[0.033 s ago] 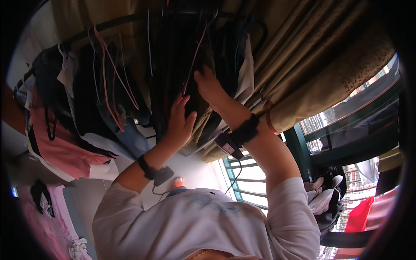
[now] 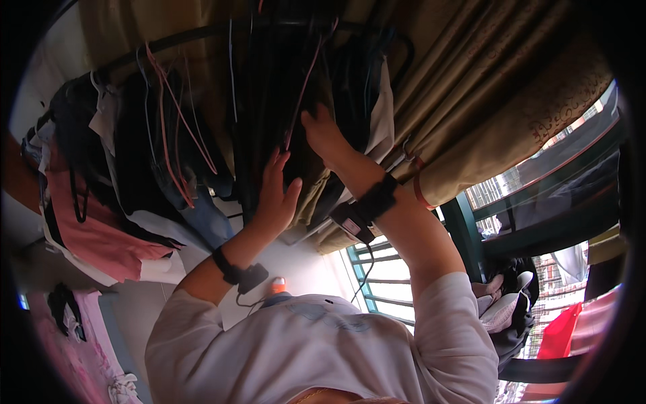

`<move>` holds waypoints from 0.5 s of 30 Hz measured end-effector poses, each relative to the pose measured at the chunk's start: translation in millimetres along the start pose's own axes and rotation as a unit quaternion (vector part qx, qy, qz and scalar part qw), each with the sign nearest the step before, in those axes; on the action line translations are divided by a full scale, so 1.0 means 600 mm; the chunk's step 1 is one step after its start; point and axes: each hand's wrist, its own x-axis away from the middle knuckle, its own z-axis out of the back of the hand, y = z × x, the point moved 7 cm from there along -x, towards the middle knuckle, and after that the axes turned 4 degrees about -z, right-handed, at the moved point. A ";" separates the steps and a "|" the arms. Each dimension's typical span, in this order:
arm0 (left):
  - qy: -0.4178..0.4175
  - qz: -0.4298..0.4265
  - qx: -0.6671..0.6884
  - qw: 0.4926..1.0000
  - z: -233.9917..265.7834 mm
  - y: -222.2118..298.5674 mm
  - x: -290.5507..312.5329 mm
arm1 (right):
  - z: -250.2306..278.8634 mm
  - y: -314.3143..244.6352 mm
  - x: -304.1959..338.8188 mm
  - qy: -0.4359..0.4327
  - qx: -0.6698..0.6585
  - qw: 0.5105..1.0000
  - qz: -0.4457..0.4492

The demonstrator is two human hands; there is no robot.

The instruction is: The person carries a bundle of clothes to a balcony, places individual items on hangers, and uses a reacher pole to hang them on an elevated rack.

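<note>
My left hand (image 2: pixel 274 195) is raised among the hanging clothes, thumb apart from its fingers. Its fingertips are by the lower end of a pink hanger (image 2: pixel 304 91), close to dark cloth. Farther right and higher, my right hand (image 2: pixel 324 138) has its fingers curled into a dark garment (image 2: pixel 296 128) hung below that hanger. Shadow hides its fingertips. Olive-brown cloth (image 2: pixel 315 192) hangs beneath the right hand. Both wrists wear black straps with small cabled boxes.
A black clothes rail (image 2: pixel 202 28) spans the top. Left of my hands hang more pink hangers (image 2: pixel 171 114), jeans (image 2: pixel 210 222) and a pink garment (image 2: pixel 101 222). Brown curtains (image 2: pixel 464 121) hang at right beside a green-framed window (image 2: pixel 464 222). White shoes (image 2: pixel 501 313) lie at lower right.
</note>
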 end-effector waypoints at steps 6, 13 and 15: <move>-0.012 0.041 0.105 0.994 0.048 -0.025 0.006 | -0.038 -0.011 -0.033 -0.136 -0.142 0.979 -0.060; -0.018 0.023 0.127 0.991 0.054 -0.025 -0.006 | 0.013 -0.094 0.032 -0.062 -0.253 0.966 -0.009; -0.028 0.013 0.128 0.991 0.042 -0.021 -0.014 | 0.017 -0.110 0.051 -0.166 -0.352 0.920 -0.041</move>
